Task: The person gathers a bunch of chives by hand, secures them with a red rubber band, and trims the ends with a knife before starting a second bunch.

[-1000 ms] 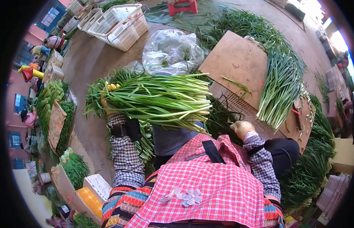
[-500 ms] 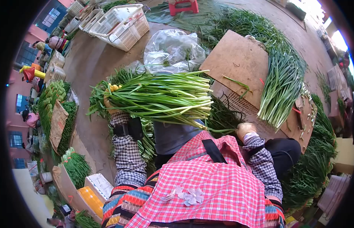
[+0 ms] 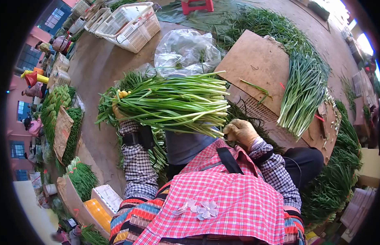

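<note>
A thick bunch of garlic chives (image 3: 177, 102) lies sideways in front of me, pale cut ends to the right and leaf tips to the left. My left hand (image 3: 117, 111) is wrapped around its leafy end, yellow fingertips showing over the top; leaves hide part of the hand. Close by the lower stem ends is my right hand (image 3: 242, 132), in what looks like a tan glove, its fingers curled together. Whatever those fingers pinch is too small to tell. Darker loose leaves (image 3: 255, 122) lie behind the right hand.
A brown board (image 3: 255, 67) rests on a perforated crate (image 3: 259, 110). More chives (image 3: 302, 94) are laid out at its right. Ahead are a clear plastic bag (image 3: 186, 53) and white baskets (image 3: 131, 28). Leaf piles (image 3: 333, 188) flank my right side; people work at far left.
My right hand has moved left and up, from beside the loose leaves to the bunch's stem ends. My left hand and the bunch have barely shifted.
</note>
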A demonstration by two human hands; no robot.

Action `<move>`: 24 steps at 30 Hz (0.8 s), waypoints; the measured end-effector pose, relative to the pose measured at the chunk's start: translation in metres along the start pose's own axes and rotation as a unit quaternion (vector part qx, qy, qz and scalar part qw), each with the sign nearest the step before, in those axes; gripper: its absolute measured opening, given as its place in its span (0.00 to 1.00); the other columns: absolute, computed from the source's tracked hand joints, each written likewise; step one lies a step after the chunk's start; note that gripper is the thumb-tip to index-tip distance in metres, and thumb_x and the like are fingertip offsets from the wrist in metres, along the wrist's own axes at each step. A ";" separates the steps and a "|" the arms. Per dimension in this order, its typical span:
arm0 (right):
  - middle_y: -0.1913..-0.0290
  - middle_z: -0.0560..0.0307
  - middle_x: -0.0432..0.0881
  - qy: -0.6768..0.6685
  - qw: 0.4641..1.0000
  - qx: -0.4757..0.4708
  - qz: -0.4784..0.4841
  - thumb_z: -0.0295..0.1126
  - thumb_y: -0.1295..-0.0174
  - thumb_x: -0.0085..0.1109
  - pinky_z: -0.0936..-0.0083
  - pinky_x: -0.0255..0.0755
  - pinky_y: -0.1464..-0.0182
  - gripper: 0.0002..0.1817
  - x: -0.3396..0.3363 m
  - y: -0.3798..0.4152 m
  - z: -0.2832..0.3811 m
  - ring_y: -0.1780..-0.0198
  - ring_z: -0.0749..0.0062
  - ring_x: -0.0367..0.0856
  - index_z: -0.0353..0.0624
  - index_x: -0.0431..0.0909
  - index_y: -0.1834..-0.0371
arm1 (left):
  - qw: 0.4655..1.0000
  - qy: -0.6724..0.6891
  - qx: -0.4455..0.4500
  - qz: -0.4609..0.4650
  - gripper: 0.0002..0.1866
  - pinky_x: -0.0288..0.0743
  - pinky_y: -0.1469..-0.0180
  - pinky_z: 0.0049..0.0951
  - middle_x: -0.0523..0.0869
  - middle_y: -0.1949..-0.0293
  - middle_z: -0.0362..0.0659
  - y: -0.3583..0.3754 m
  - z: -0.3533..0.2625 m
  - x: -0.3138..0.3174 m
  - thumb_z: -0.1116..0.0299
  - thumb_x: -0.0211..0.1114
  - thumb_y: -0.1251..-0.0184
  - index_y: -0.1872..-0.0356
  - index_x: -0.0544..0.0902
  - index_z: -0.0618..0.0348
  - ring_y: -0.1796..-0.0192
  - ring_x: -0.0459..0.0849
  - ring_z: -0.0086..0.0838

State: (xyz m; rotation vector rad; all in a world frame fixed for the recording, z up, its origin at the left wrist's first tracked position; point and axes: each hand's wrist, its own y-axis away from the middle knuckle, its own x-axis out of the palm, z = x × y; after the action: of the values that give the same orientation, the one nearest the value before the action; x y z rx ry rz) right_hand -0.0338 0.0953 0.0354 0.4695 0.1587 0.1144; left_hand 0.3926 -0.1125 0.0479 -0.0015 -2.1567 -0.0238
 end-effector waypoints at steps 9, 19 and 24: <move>0.39 0.52 0.75 -0.076 0.976 -0.128 0.161 0.44 0.38 0.63 0.72 0.63 0.35 0.32 0.004 -0.003 0.025 0.37 0.69 0.70 0.40 0.68 0.34 | 0.999 0.025 -0.012 0.016 0.15 0.83 0.55 0.43 0.87 0.67 0.49 0.004 0.007 0.016 0.59 0.56 0.31 0.67 0.84 0.60 0.63 0.86 0.39; 0.47 0.52 0.81 -0.321 0.920 -0.154 0.163 0.27 0.35 0.56 0.75 0.71 0.41 0.16 0.035 -0.021 0.040 0.47 0.71 0.78 0.40 0.77 0.44 | 0.999 0.018 0.046 -0.016 0.11 0.81 0.53 0.39 0.87 0.68 0.46 0.014 0.012 0.030 0.63 0.57 0.33 0.68 0.83 0.59 0.65 0.85 0.35; 0.61 0.54 0.83 -0.025 0.978 -0.205 0.028 0.29 0.37 0.52 0.76 0.75 0.53 0.13 -0.014 -0.021 -0.012 0.58 0.71 0.82 0.40 0.82 0.54 | 0.996 0.029 0.054 -0.063 0.12 0.82 0.55 0.38 0.87 0.69 0.45 0.008 0.011 0.023 0.61 0.56 0.33 0.69 0.83 0.58 0.66 0.84 0.35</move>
State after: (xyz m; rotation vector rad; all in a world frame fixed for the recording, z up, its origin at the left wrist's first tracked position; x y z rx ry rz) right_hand -0.0486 0.0801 0.0167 0.0647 0.0691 0.1862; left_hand 0.3705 -0.1042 0.0612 0.1950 -2.0938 0.0210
